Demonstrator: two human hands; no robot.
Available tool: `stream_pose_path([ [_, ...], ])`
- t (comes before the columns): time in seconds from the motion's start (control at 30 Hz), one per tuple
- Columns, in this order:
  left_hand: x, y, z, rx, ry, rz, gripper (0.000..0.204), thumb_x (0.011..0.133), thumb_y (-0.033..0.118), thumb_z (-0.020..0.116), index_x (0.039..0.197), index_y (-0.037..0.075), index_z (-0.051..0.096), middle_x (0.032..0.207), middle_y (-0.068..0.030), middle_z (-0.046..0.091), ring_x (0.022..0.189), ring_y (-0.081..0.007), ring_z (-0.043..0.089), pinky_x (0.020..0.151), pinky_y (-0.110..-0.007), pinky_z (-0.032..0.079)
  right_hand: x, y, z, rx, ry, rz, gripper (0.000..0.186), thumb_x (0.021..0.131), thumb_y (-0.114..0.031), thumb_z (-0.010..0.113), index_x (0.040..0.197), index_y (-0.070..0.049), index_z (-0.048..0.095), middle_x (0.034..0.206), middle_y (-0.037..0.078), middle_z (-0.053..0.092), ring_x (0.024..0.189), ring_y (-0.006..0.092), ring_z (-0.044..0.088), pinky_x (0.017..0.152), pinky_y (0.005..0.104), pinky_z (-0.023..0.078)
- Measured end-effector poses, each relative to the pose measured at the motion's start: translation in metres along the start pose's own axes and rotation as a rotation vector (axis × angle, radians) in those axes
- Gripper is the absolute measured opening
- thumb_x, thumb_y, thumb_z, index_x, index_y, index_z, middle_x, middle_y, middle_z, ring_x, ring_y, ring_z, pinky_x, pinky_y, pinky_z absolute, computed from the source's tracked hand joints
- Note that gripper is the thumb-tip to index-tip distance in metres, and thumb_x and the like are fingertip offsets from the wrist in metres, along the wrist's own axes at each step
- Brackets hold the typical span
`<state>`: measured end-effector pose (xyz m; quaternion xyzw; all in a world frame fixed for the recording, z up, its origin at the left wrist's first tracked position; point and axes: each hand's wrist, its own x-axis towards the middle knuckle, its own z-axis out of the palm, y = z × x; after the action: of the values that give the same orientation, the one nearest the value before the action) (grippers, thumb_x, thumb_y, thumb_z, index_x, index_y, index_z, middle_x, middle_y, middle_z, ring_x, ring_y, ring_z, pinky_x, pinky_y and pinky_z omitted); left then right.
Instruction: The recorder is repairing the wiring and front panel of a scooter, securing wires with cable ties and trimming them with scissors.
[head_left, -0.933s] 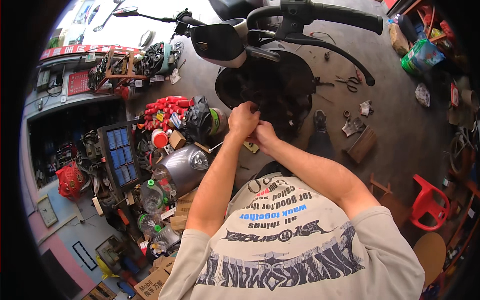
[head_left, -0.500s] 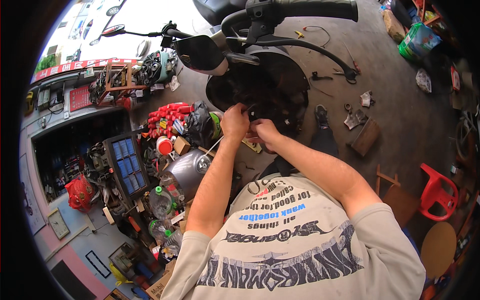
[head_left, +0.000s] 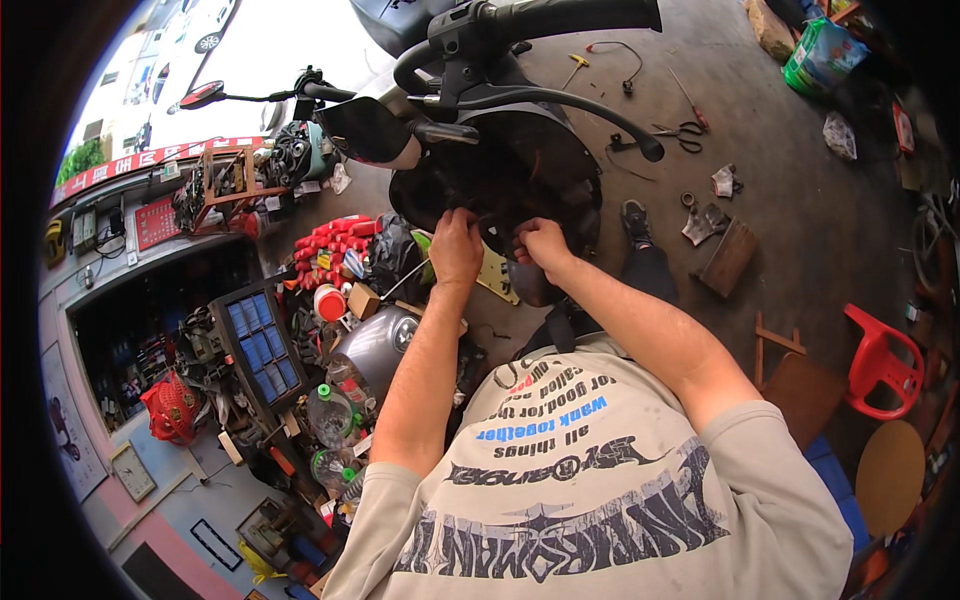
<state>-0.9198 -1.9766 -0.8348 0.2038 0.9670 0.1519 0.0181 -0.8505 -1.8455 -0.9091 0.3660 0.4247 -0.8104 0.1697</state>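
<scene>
Fingers (head_left: 463, 216) curl near black panel (head_left: 568, 172), brake lever (head_left: 574, 99) jutting over it.

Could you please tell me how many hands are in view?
2: the left hand, by the black scooter panel, and the right hand, also by it, farther right; no others show.

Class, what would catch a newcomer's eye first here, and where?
Probably the bare left hand and bare right hand mid-picture, at the black rounded vehicle shell. Above them stretches a black handlebar grip. Bright red plastic containers lie heaped to their left; a red plastic chair shows far right.
</scene>
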Motion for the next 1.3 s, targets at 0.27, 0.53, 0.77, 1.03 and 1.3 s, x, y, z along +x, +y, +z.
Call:
stream_pose_path([
  [0.27,-0.002,0.003,0.007,-0.042,0.046,-0.036,0.012,0.080,0.010,0.063,0.091,0.009,0.059,0.091,-0.0117,0.061,0.087,-0.0371,0.061,0.072,-0.046,0.050,0.003,-0.016,0.003,-0.008,-0.052,0.008,0.019,0.087,-0.003,0.050,0.102,0.001,0.060,0.085,0.008,0.064,0.065,0.0151,0.061,0.058,0.0276,0.053],
  [0.53,-0.006,0.005,0.007,-0.092,0.070,-0.067,0.012,0.080,0.010,0.065,0.090,0.008,0.059,0.091,-0.0120,0.062,0.087,-0.0369,0.061,0.073,-0.046,0.049,0.005,-0.017,0.003,-0.030,-0.025,-0.013,0.021,0.085,-0.001,0.048,0.100,0.003,0.061,0.084,0.011,0.066,0.063,0.0156,0.063,0.055,0.0278,0.053],
  [0.77,-0.008,0.002,0.007,-0.144,0.033,-0.194,0.015,0.080,0.014,0.068,0.092,0.006,0.063,0.090,-0.0142,0.066,0.086,-0.0357,0.064,0.074,-0.043,0.050,0.004,-0.017,0.006,-0.045,-0.029,-0.017,0.021,0.085,-0.002,0.048,0.101,0.002,0.061,0.083,0.010,0.065,0.063,0.0158,0.063,0.055,0.0275,0.053],
  [1.03,-0.003,-0.011,0.014,-0.358,-0.055,-0.379,0.021,0.083,0.022,0.066,0.088,0.001,0.068,0.079,-0.0178,0.069,0.078,-0.0341,0.068,0.072,-0.041,0.051,0.003,-0.019,0.006,-0.054,-0.028,0.001,0.019,0.087,-0.003,0.050,0.103,0.001,0.060,0.084,0.009,0.064,0.065,0.0151,0.061,0.058,0.0279,0.053],
  [1.3,0.022,-0.015,-0.004,-0.922,-0.496,-0.924,0.014,0.083,0.018,0.064,0.082,0.004,0.064,0.062,0.0048,0.045,0.047,-0.0054,0.039,0.043,-0.023,0.026,0.008,-0.017,0.002,-0.065,-0.022,0.014,0.020,0.087,-0.003,0.049,0.103,0.001,0.060,0.084,0.009,0.065,0.066,0.0153,0.061,0.059,0.0285,0.053],
])
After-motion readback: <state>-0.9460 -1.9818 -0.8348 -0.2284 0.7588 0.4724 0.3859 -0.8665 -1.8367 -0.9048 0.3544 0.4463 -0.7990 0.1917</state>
